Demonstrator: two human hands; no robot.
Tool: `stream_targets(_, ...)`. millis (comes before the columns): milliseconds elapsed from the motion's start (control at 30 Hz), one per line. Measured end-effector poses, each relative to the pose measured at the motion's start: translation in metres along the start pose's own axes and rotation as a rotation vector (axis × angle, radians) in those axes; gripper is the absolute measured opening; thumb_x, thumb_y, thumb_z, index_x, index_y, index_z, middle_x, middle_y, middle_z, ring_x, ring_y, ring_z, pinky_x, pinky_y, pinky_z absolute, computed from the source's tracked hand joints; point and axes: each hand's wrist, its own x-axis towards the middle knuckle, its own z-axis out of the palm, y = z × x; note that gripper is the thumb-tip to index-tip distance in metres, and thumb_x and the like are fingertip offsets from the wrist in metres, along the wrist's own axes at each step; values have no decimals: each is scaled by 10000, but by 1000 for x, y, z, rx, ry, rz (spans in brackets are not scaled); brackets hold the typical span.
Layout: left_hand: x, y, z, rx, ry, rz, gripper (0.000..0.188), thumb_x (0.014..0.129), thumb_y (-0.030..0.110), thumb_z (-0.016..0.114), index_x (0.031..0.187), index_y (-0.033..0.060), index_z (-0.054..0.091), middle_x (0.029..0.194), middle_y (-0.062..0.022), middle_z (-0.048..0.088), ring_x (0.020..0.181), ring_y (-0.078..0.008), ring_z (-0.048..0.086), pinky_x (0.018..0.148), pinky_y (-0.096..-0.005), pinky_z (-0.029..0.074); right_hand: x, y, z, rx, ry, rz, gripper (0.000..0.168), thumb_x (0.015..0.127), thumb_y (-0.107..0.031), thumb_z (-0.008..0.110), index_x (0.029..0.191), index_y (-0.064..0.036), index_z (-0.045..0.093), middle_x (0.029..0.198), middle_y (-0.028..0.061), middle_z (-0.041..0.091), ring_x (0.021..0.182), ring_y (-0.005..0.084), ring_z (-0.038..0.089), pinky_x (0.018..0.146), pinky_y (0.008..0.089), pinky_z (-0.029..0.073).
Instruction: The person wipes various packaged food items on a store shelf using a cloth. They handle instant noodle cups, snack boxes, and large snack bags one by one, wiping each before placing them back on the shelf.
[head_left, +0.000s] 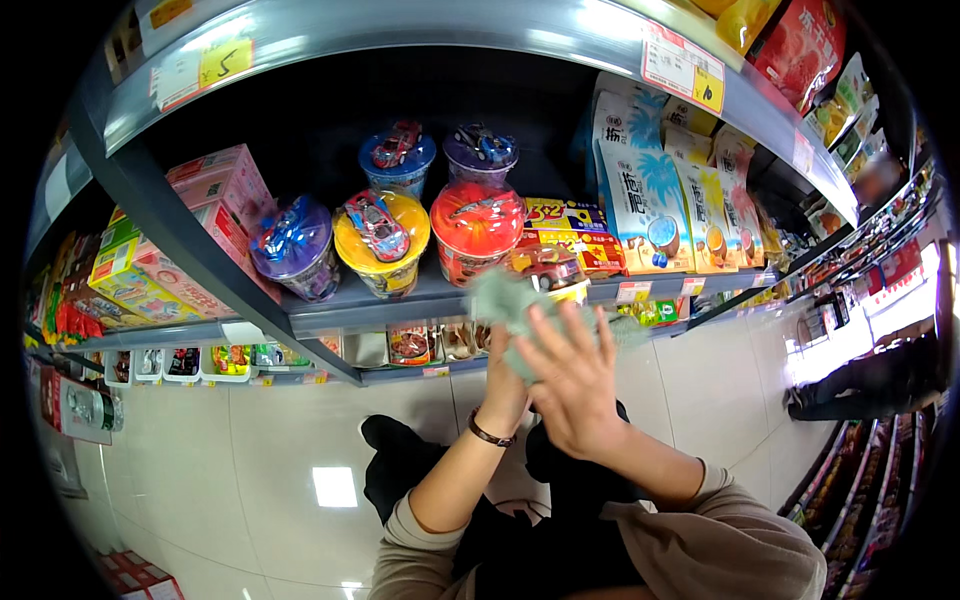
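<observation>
A grey-green cloth (506, 300), blurred, is bunched between my two hands in front of the shelf edge. My right hand (577, 390) lies over it, with fingers spread across the fabric. My left hand (506, 375), a dark bracelet on its wrist, presses from the other side; its fingers are mostly hidden. Just beyond the cloth is a clear-lidded cup (551, 268) with a toy car on top, its lower part covered. Whether my left hand also supports this cup, I cannot tell. Left of it stand a red-lidded cup (478, 225), a yellow-lidded cup (381, 236) and a purple cup (294, 244).
Two more toy-car cups, one blue (397, 161), stand behind. Biscuit boxes (574, 240) and white snack pouches (649, 210) fill the right side. A dark shelf upright (187, 240) separates off pink boxes (217, 195). Another person's legs (870, 382) are at far right.
</observation>
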Motion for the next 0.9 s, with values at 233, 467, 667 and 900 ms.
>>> stream_targets(233, 1, 20, 26, -478, 83, -190, 513, 993, 417, 431, 1330, 29, 431, 1278, -110, 546, 1155, -214, 553, 988, -350, 437, -10, 41, 15, 486, 269, 123, 442, 978, -248, 414, 1375, -61, 469, 1542, 194, 211, 1439, 341, 167, 1144, 481, 103)
stream_targets(467, 2, 23, 24, -724, -69, -475, 625, 994, 499, 360, 1403, 26, 360, 1378, -106, 473, 1249, -205, 483, 1037, -358, 399, -7, 38, 10, 703, 345, 329, 488, 1008, -310, 328, 1401, -39, 428, 1567, 194, 107, 1445, 345, 128, 1143, 446, 118)
stream_targets(667, 10, 29, 33, -155, 84, -139, 516, 1034, 420, 300, 1397, 58, 363, 1331, -66, 467, 1219, -154, 454, 1027, -322, 361, -17, 40, 10, 218, 178, 124, 416, 905, -159, 524, 1316, -114, 562, 1543, 220, 184, 1432, 441, 85, 1134, 492, 119)
stream_targets(900, 3, 16, 30, -481, 67, -314, 562, 1002, 487, 362, 1377, 69, 387, 1326, -67, 496, 1202, -158, 494, 998, -317, 402, -13, 53, 23, 620, 319, 211, 463, 989, -271, 373, 1390, -53, 449, 1570, 202, 75, 1447, 357, 116, 1142, 460, 120)
